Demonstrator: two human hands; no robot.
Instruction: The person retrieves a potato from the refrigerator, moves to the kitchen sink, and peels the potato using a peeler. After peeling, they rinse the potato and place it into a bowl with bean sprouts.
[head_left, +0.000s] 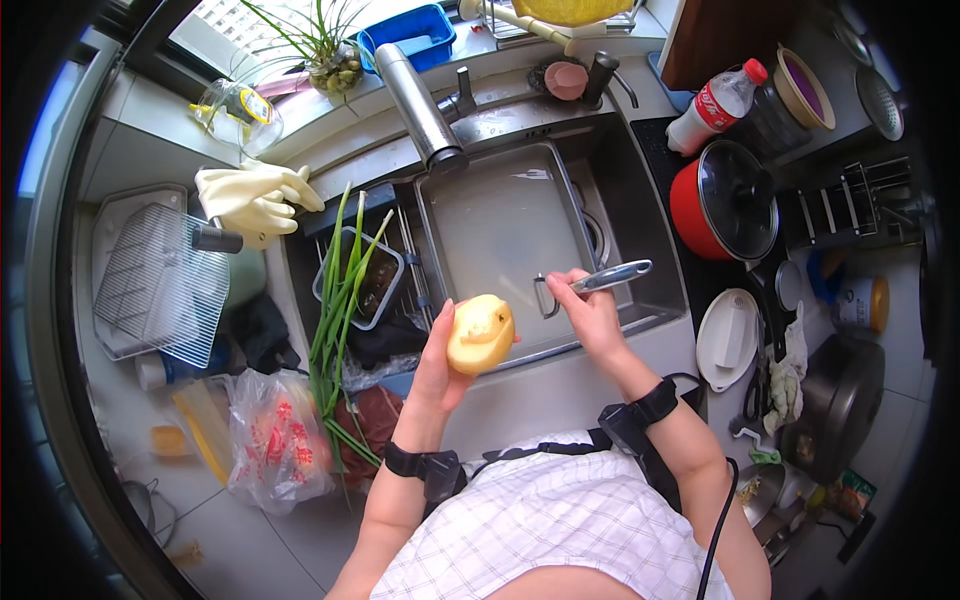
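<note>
My left hand (442, 356) holds a peeled potato (480, 337) over the front rim of the sink. The potato is pale yellow, with a dark spot near its upper right. In my right hand (596, 319) is a vegetable peeler (611, 277) with a shiny metal handle. Its blade end points left, apart from the potato, above a rectangular metal tray (495, 217) of cloudy water. That tray sits inside the sink basin (645, 217).
A steel faucet (420, 112) reaches over the tray. Scallions (334, 330) lie across a plastic container (382, 285) at the left. Rubber gloves (255, 199) rest on the sink's left edge. To the right stand a red pot (694, 199), a plastic bottle (716, 109) and a white oval dish (726, 341).
</note>
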